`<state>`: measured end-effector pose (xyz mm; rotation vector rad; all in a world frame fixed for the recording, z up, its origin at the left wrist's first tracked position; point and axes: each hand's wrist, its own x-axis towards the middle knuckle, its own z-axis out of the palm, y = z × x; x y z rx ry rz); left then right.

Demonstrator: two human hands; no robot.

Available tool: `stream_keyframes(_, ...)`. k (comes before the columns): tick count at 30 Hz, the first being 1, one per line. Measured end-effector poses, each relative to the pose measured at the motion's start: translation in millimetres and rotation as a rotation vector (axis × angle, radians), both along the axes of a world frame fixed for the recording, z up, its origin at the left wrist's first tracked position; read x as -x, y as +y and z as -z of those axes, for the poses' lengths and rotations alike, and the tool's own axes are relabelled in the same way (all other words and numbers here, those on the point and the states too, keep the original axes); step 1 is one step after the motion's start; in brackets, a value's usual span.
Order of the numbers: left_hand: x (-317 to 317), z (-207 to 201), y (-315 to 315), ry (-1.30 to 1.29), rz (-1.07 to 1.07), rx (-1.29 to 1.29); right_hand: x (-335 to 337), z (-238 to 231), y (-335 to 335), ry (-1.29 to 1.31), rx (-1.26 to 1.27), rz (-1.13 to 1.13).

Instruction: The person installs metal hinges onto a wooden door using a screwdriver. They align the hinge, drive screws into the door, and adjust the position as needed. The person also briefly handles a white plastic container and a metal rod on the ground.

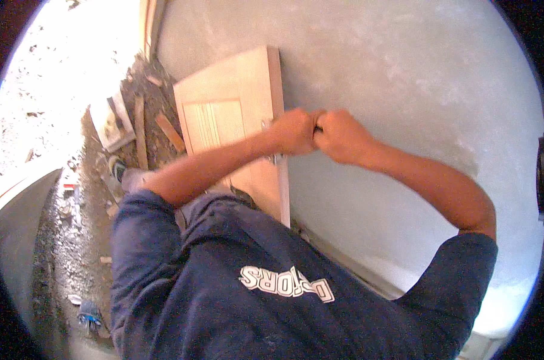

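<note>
A light wooden door [257, 90] with a carved panel stands on its edge beside the wall, its narrow side toward my hands. Just past that narrow side, my left hand [293, 131] is closed in a fist. My right hand [346, 138] is closed too, and its knuckles meet the left hand's fingers. Whatever the two hands grip between them is hidden by the fingers. Small metal fittings [277, 159] show on the door's edge, partly covered by my left hand and wrist.
A grey plastered wall [398, 72] rises behind and to the right. Wood strips [141, 129] and a dirty white container [111, 123] lie on the littered ground at left. A dark curved panel [20, 210] is at far left, and a blue-and-grey object [89, 318] lies lower left.
</note>
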<state>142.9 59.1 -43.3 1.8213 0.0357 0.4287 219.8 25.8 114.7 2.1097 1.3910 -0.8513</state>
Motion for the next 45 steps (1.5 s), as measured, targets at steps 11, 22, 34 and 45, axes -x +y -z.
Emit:
stream_keyframes(11,7,-11,-61,-0.292,-0.789,0.219,9,-7,-31,-0.251,-0.047,-0.823)
stream_keyframes(22,-7,20,-18,-0.231,-0.120,0.093,15,0,-5,-0.073,0.080,-0.095)
stream_keyframes(34,13,-11,-58,-0.320,-0.784,0.130,14,-8,-31,-0.240,-0.093,-0.666)
stream_keyframes(45,7,8,-34,-0.059,-0.290,-0.032,20,2,-16,-0.135,0.118,-0.231)
